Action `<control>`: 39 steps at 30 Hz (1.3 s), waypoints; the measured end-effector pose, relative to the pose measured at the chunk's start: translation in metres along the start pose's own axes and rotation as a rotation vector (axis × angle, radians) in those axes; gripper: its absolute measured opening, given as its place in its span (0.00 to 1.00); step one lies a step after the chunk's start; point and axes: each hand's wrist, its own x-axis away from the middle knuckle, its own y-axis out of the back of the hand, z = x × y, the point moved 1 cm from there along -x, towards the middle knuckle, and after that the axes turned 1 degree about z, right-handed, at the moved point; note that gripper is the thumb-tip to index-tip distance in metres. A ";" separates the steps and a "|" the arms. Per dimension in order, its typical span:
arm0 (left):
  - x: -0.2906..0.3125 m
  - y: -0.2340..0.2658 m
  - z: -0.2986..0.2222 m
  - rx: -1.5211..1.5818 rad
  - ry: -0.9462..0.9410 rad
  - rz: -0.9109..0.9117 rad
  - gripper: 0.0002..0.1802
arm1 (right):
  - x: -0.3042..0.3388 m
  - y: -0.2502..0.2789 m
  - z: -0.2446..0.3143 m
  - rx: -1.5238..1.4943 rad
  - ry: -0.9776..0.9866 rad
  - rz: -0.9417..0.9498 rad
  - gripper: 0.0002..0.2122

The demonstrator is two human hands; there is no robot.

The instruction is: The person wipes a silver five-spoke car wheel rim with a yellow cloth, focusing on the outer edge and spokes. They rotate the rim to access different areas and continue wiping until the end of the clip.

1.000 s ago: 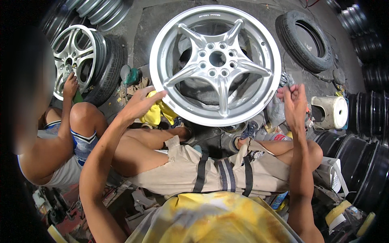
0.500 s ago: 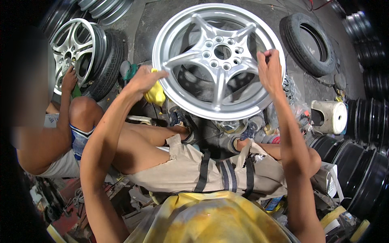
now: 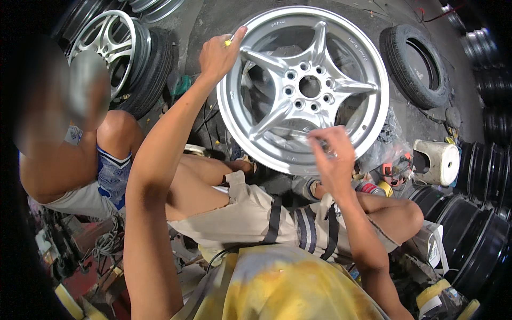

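Observation:
A silver five-spoke alloy wheel (image 3: pixel 273 65) lies face up in front of me, with a ring of bolt holes around its centre bore. At its upper left edge, my left hand (image 3: pixel 217 56) is closed, thumb along the rim. A bit of yellow cloth (image 3: pixel 228 42) peeks out between its fingers; the rest is hidden. My right hand (image 3: pixel 335 157) is over the near right part of the rim, close to a spoke. Its fingers are curled together and slightly blurred; what they hold, if anything, is too small to make out.
At the left a person (image 3: pixel 58 176) sits near another alloy wheel (image 3: pixel 130 40) and a tyre (image 3: pixel 152 74). To the right are a loose tyre (image 3: pixel 392 64), a white stool (image 3: pixel 437 162), clear plastic bags (image 3: pixel 386 133) and stacked black rims (image 3: pixel 469 234).
The wheel has turned clockwise. My left hand has moved up along its rim, and my right hand has come down toward me. The person's hand has left the other wheel.

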 end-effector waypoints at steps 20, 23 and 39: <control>0.002 -0.010 0.007 0.047 -0.026 -0.154 0.41 | 0.032 -0.086 0.056 0.183 0.291 0.303 0.19; 0.000 -0.013 0.010 0.030 -0.085 -0.179 0.41 | 0.046 -0.081 0.056 0.157 0.248 0.299 0.18; -0.005 -0.020 0.016 0.057 -0.035 -0.184 0.39 | 0.044 -0.083 0.056 0.193 0.264 0.286 0.16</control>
